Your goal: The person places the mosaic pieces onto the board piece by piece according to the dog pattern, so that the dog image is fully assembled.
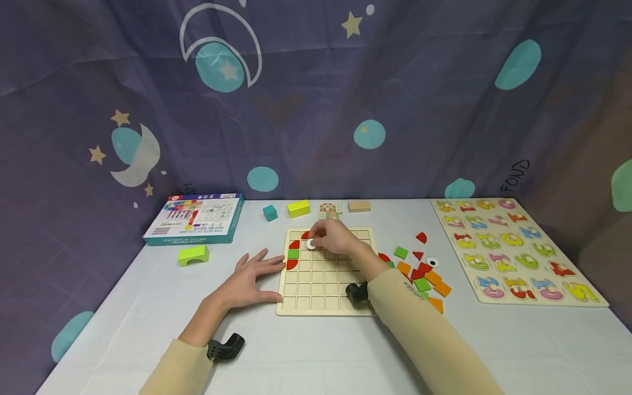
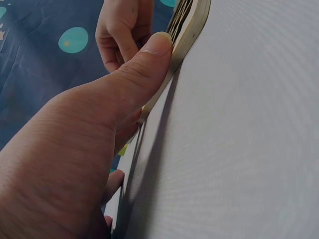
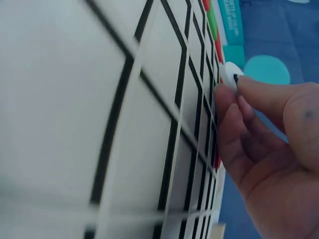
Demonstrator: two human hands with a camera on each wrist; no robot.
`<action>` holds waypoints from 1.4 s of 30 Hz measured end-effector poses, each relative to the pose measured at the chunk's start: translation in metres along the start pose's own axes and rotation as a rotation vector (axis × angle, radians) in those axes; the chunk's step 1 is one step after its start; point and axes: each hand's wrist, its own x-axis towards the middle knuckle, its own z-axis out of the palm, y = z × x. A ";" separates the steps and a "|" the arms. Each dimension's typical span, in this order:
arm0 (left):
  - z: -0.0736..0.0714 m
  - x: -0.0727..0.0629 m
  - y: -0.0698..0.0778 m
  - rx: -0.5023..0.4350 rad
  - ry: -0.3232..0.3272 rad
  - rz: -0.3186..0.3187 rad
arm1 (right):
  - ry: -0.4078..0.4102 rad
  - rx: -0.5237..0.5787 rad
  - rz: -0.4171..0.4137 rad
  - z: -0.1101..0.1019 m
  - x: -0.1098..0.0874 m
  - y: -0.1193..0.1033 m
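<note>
A pale wooden grid board [image 1: 316, 291] lies on the table with several red and green pieces along its upper left. My right hand [image 1: 332, 237] is over the board's upper rows and pinches a white round eye piece [image 1: 310, 244] with a black pupil. The same eye piece [image 3: 231, 74] shows between thumb and fingers in the right wrist view. My left hand [image 1: 250, 281] rests on the table with spread fingers, its thumb and fingertips touching the board's left edge. In the left wrist view the thumb [image 2: 157, 47] lies against the board's side.
Loose red, green and orange pieces with another eye piece [image 1: 432, 262] lie right of the board. A number puzzle [image 1: 474, 274] is farther right. Behind stand a pattern card [image 1: 329, 210] and blocks, including a yellow block [image 1: 299, 208]. A box [image 1: 197, 219] and green arch [image 1: 193, 255] lie left.
</note>
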 end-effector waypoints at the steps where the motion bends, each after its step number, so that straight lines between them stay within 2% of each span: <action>1: 0.000 0.000 0.000 0.000 0.000 0.000 | 0.003 -0.022 -0.006 0.002 0.001 -0.002; 12: 0.003 -0.001 0.002 -0.007 -0.001 -0.006 | 0.036 -0.147 0.026 0.014 0.007 -0.008; 18: 0.001 -0.001 0.003 -0.004 -0.004 -0.013 | 0.041 -0.154 0.029 0.015 0.008 -0.007; 27: -0.001 -0.001 0.001 0.003 -0.006 -0.014 | 0.068 -0.092 0.032 0.010 0.007 -0.001; 42: 0.000 -0.001 0.001 0.002 0.001 -0.004 | 0.070 -0.140 0.025 0.017 0.009 -0.005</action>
